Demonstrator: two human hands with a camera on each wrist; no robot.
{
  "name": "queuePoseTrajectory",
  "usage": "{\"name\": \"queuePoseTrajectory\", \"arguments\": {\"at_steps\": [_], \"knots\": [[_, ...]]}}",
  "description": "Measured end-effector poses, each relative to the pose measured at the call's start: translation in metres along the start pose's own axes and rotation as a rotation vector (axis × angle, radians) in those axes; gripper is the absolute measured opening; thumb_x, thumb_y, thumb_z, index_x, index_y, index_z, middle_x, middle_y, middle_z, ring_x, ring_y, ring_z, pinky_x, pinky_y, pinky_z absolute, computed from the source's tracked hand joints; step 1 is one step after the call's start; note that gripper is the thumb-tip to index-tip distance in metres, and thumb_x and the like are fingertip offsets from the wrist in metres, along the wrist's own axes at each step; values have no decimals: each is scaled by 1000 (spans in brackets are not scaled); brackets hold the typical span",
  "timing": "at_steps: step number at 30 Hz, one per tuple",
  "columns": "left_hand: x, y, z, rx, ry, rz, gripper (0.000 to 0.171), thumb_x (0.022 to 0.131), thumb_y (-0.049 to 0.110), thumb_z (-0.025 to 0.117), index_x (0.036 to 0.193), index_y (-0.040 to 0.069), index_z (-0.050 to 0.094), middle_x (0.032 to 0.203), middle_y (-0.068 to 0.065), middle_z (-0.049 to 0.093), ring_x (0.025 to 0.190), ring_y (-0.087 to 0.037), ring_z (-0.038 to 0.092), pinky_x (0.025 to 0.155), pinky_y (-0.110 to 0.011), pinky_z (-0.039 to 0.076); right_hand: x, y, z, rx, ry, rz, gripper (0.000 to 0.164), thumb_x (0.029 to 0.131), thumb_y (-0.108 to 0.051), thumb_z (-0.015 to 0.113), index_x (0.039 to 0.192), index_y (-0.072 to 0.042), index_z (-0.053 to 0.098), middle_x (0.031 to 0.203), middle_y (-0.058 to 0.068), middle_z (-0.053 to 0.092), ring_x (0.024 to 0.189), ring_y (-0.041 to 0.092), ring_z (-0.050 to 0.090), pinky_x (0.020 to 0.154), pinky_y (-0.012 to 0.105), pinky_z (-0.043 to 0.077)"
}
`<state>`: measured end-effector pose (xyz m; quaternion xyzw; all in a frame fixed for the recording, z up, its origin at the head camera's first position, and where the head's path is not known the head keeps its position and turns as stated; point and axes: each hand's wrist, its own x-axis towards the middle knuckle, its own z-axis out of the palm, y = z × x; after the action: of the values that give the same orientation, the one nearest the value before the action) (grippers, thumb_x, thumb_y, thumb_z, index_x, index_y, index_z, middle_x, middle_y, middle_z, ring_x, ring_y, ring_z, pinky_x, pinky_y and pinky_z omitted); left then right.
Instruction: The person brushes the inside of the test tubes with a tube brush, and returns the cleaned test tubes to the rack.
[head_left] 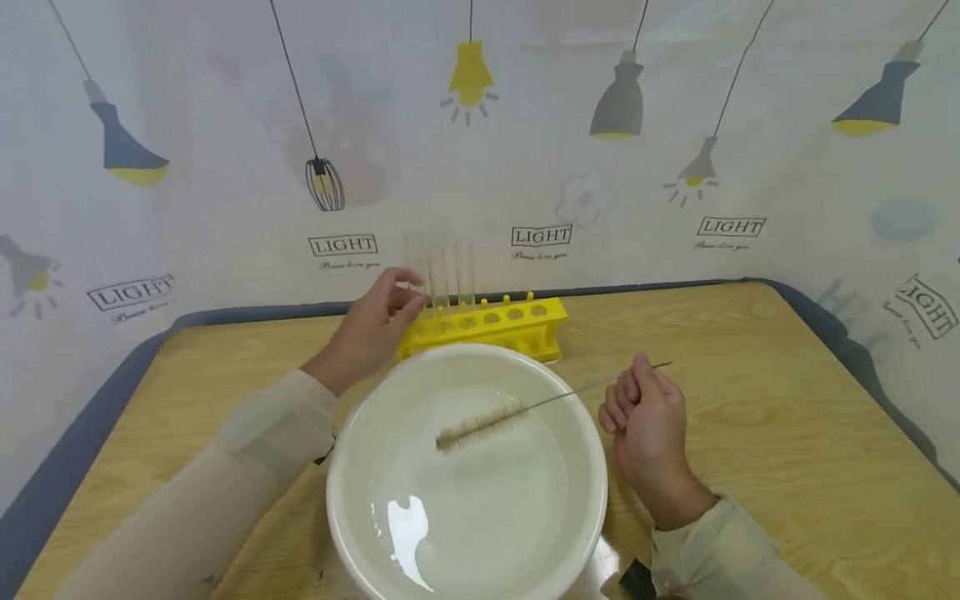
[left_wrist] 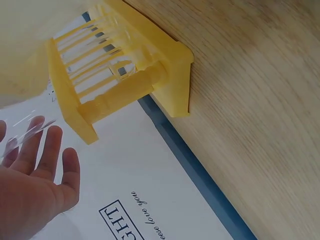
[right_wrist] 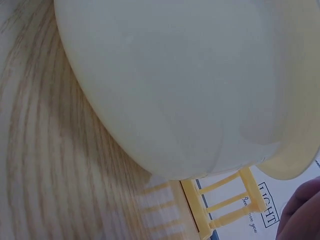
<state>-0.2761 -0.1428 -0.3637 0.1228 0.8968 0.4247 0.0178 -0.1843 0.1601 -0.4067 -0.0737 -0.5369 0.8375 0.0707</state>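
My right hand [head_left: 652, 417] grips the twisted wire handle of a test tube brush [head_left: 480, 425]. Its bristled head points left over the white basin [head_left: 341, 500]. At the left end of a yellow test tube rack [head_left: 555, 312], my left hand [head_left: 375, 321] holds a clear glass test tube [head_left: 415, 254] between thumb and fingers. The left wrist view shows several of this hand's fingers [left_wrist: 47, 155] spread beside the rack's end, with the tube [left_wrist: 30, 134] across them. Two more test tubes [head_left: 465, 267] stand upright in the rack. In the right wrist view, the basin hides the brush.
Water fills part of the basin, which stands at the front of the wooden table [head_left: 787, 417]. Directly behind it sits the rack, with pegs along its back. A patterned white wall covering [head_left: 480, 167] rises behind the table's dark rear edge.
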Motion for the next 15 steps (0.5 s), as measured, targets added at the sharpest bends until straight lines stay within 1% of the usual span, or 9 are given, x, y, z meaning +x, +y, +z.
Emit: {"name": "queuePoseTrajectory", "arguments": {"at_steps": [1,3,7,9,13,14,15], "knots": [[0,0,1,8,-9,-12,32,95,39,44,125,30,37,115,9,59,103,-16,56,86,-37,47,0,0,0,2,1,0,45,98,-36,36,61,-12,29,52,-3,28,43,11,28,42,23,29],[-1,-1,1,16,-18,-26,32,95,40,44,125,29,37,117,7,59,105,-15,55,90,-39,44,0,-1,0,4,1,2,45,99,-36,36,61,-12,29,51,-3,28,43,11,27,42,22,29],[-3,-5,2,44,-20,-32,35,94,42,43,125,28,37,121,2,58,112,-15,53,98,-45,38,1,0,1,-7,4,-8,45,98,-36,37,62,-12,28,51,-4,28,44,12,26,42,22,28],[-4,-5,2,60,-24,-37,35,94,43,43,125,28,38,122,1,58,111,-16,53,96,-45,39,1,1,1,-13,5,-5,45,98,-37,37,62,-12,28,51,-3,27,44,12,26,42,22,28],[-5,-5,3,85,-30,-41,32,95,40,45,123,27,40,120,4,58,106,-16,55,87,-41,42,1,3,-1,-20,10,-6,46,98,-38,37,61,-12,28,50,-3,27,43,12,26,42,22,28],[-5,-5,3,77,-34,-40,31,95,40,45,123,27,40,119,4,59,103,-17,56,83,-40,44,1,3,-2,-25,8,-6,46,98,-38,37,61,-12,28,50,-3,27,43,12,27,42,22,28],[-4,-4,2,62,-40,-37,32,94,40,47,122,27,40,118,3,59,104,-17,55,83,-40,45,2,3,-2,-27,0,-6,46,98,-39,37,62,-12,28,51,-3,27,43,12,27,42,23,28]]}}
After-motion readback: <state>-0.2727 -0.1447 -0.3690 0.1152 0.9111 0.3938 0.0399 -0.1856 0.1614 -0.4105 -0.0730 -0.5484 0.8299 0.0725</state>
